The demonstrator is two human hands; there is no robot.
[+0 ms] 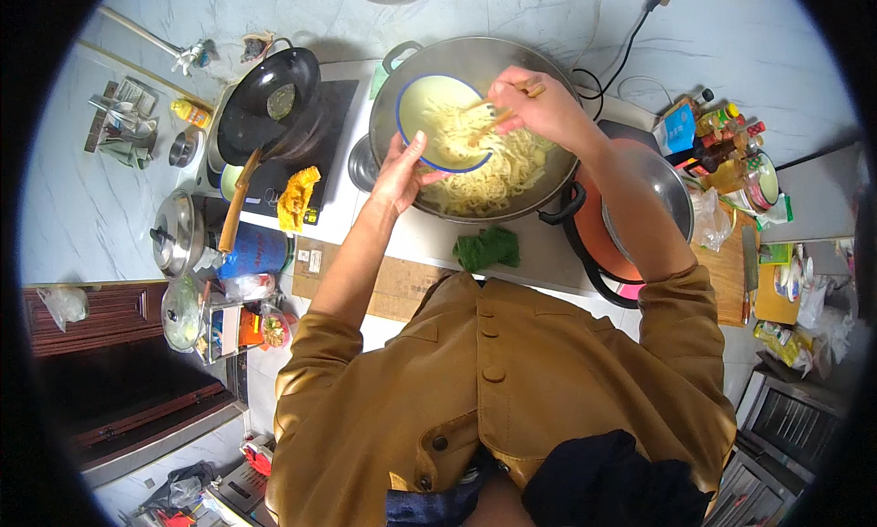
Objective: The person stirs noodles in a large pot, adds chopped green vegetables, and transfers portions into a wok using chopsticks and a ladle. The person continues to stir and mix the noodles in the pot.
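My left hand (404, 174) holds a pale bowl with a blue rim (423, 99) by its near left side, tilted above a large two-handled wok (390, 133). In my right hand (524, 106) are wooden chopsticks (503, 119), their tips among noodles (458, 131) in the bowl. More noodles (510, 174) lie in the wok below, with light steam over them. A second wooden-handled wok (240, 109) stands to the left on a black cooktop (336, 123).
A yellow cloth (297, 197) lies on the cooktop and a green cloth (486, 248) at the counter's front edge. Right are an orange pan (596, 232) with a metal bowl (671, 198), sauce bottles (712, 150), a cutting board (719, 280) and a cleaver (750, 260).
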